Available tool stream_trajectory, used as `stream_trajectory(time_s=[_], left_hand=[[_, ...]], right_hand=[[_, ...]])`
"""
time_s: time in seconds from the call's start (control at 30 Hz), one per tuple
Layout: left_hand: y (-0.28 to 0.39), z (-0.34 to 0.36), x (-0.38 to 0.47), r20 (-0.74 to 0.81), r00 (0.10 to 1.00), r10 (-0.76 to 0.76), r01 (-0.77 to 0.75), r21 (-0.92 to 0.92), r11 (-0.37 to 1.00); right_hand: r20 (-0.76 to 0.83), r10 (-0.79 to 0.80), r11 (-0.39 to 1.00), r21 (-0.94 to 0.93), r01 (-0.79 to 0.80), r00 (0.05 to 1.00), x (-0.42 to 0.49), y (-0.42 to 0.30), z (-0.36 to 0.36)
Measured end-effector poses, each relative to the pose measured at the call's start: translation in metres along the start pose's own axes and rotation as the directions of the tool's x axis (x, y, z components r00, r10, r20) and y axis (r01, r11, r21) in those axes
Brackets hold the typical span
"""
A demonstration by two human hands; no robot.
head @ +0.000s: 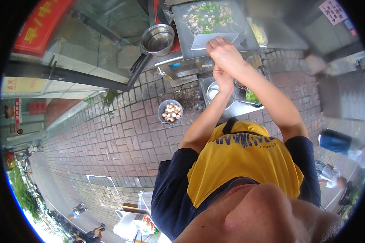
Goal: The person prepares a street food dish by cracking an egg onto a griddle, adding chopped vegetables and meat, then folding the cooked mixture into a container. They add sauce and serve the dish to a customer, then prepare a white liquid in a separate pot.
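Observation:
My right hand (pixel 224 54) grips the top edge of a wide flat metal scraper (pixel 200 42), whose blade lies at the near part of a flat griddle (pixel 188 54). Chopped green vegetable and bits of pale, crumbled food (pixel 211 16) are spread over the griddle's far part. Just below the right hand is my left hand (pixel 223 79), its fingers bent near the right wrist; whether it holds anything cannot be told. Under my forearms stands a metal side table (pixel 231 113) with a white-filled bowl (pixel 213 92), leafy greens (pixel 253 97) and a dark-handled utensil (pixel 246 102).
A steel pot (pixel 158 40) stands left of the griddle, a tray of pale yellow food (pixel 258 34) at its right. On the brick pavement is a bin of eggshells (pixel 171 112). A glass door's dark frame (pixel 88 77) juts in at left. Other people are far off.

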State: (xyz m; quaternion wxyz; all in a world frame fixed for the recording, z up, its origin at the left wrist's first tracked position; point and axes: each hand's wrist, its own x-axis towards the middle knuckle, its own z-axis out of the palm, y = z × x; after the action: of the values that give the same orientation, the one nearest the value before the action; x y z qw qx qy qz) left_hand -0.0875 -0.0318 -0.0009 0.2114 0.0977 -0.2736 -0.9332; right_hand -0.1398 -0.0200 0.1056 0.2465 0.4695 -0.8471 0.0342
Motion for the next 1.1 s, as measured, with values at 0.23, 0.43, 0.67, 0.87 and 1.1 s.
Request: stream_trajectory(time_s=[0.23,0.43,0.67,0.87,1.1], left_hand=[[-0.013,-0.009,0.009,0.029,0.995,0.091,-0.093,0.083,0.992],[-0.008,0.001,0.013,-0.008,1.0,0.025,-0.024,0.114,0.993],[-0.016,-0.008,0.011,-0.046,0.999,0.022,-0.014,0.183,0.983],[-0.02,-0.019,0.007,-0.042,0.999,0.005,0.002,0.166,0.986],[-0.021,-0.027,0.005,-0.043,0.999,-0.012,0.018,0.155,0.988]], right_hand=[[0.015,0.018,1.0,0.001,-0.018,1.0,0.001,0.006,-0.009],[-0.069,0.225,0.971,-0.064,-0.229,0.972,-0.01,0.035,-0.01],[0.153,0.284,0.957,0.011,-0.289,0.947,-0.027,0.051,0.018],[-0.101,0.307,0.947,-0.063,-0.314,0.946,-0.01,0.044,0.004],[0.102,0.258,0.966,-0.05,-0.254,0.961,-0.026,0.046,0.021]])
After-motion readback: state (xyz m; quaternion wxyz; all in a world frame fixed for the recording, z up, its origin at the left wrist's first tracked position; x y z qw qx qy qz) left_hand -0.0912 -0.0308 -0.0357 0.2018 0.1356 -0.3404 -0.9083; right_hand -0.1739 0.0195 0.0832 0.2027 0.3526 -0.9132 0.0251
